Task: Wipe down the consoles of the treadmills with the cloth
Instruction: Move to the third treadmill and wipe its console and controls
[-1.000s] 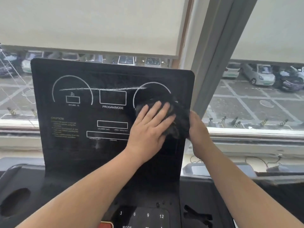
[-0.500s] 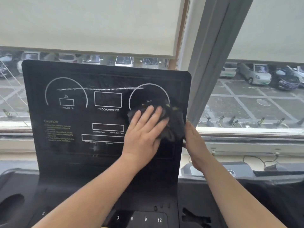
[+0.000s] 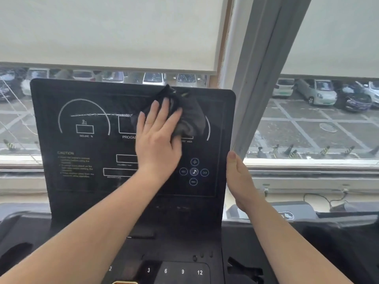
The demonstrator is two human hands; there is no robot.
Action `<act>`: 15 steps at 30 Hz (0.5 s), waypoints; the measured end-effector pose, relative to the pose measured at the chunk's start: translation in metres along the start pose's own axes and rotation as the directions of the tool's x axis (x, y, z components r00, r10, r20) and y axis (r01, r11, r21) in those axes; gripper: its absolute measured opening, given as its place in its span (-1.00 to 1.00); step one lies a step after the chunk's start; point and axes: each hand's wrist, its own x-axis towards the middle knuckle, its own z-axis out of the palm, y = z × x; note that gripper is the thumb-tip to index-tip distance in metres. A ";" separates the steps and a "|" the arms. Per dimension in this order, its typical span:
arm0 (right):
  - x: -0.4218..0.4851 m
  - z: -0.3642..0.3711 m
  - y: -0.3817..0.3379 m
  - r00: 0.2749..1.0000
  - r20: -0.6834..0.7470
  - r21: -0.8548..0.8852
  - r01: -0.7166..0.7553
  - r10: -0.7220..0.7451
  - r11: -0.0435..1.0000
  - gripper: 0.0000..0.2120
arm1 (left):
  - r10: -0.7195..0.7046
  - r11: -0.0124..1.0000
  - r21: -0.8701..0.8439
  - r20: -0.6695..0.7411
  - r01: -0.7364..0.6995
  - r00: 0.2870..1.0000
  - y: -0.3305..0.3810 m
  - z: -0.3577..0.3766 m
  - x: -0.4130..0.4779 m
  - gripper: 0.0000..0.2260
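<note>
Standing upright before you: one black treadmill console (image 3: 67, 181), glossy, printed with white dials, boxes, a CAUTION block at lower left and a cluster of round music buttons (image 3: 194, 172) at lower right. A white streak (image 3: 98, 114) runs across the left dial. Near you, below the panel: a dark deck with speed keys (image 3: 174, 271) marked 3, 6, 9, 12.

Far side: a window with two pale roller blinds (image 3: 102, 31) drawn partway, a grey frame post (image 3: 256, 78) slanting between them, a white sill (image 3: 307, 162), and parked cars (image 3: 315, 93) outside. A cable (image 3: 328, 199) lies on the ledge at right.

Cloth (image 3: 190, 117): dark, bunched, against the panel's upper middle-right, its top corner reaching the console's upper edge. Your left hand (image 3: 158, 140) lies flat on it, fingers (image 3: 155, 107) straight and together, pressing it to the screen. Your right hand (image 3: 240, 181) holds the console's right edge, thumb on the front; its other fingers are hidden behind the panel, so how they lie cannot be told.

Change since half a second ago: cloth and left hand sat lower, over the right dial; they are now higher, and the music buttons are uncovered. The right hand was on the same edge then.
</note>
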 end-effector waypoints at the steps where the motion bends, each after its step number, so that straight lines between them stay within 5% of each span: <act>1: 0.000 0.001 0.000 1.000 -0.012 0.002 0.011 -0.011 1.000 -0.65 | -0.035 0.999 -0.005 -0.004 0.035 0.999 0.012 0.004 -0.003 -0.47; 4: 0.001 0.003 0.000 0.999 -0.030 0.027 0.043 -0.042 0.999 -0.69 | 0.156 0.987 0.007 0.085 -0.158 0.984 0.038 0.021 -0.026 -0.48; 9: -0.002 0.001 -0.004 0.999 -0.028 0.042 0.035 -0.033 0.999 -0.72 | 0.579 0.802 0.048 0.181 -0.595 0.795 0.027 0.019 -0.004 -0.57; 15: -0.002 0.003 -0.003 0.998 -0.057 0.023 0.029 -0.028 0.999 -0.69 | 0.390 0.910 0.105 0.118 -0.402 0.913 0.054 0.021 0.035 -0.50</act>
